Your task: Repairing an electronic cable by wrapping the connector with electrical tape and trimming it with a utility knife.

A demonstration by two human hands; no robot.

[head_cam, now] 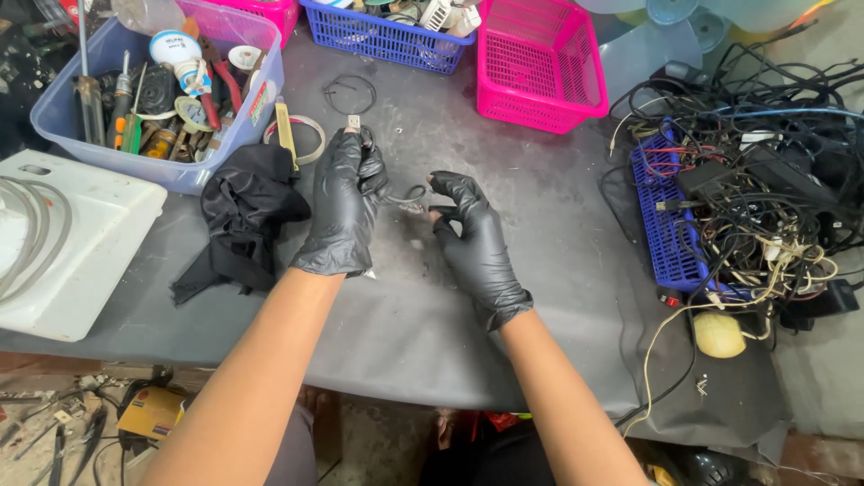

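While both forearms extend up from the lower edge of the view, the two hands, each in a black glove, meet over the middle of the dark grey table covering (pixel 504 153).

Right hand (pixel 472 238): thumb and forefinger are curled toward each other and pinch one end of a thin black cable (pixel 402 195); the remaining fingers are bent loosely below. Left hand (pixel 346 202): the fingers are pressed together in a fist around the other part of the cable, with a small metal plug (pixel 354 121) projecting above the fingertips. The cable forms a short loop between the two hands, just above the table surface.

Just left of the left hand lies a crumpled black cloth (pixel 243 211). Farther left, a white plastic housing (pixel 85 238) with pale tubing rests on the table edge.

Along the right side, a tangled heap of black and white cables (pixel 765 180) covers a flat blue plastic tray (pixel 661 234); a yellowish rounded object (pixel 718 334) sits at its near edge.

Beyond the hands, a separate small loop of black wire (pixel 349 93) lies on the table. At the far left stands a lavender plastic bin (pixel 72 108) filled with screwdrivers, pliers and tape rolls, with a roll of tape (pixel 297 137) beside it. At the far edge stand a blue mesh basket (pixel 387 38) and an empty pink mesh basket (pixel 535 67).
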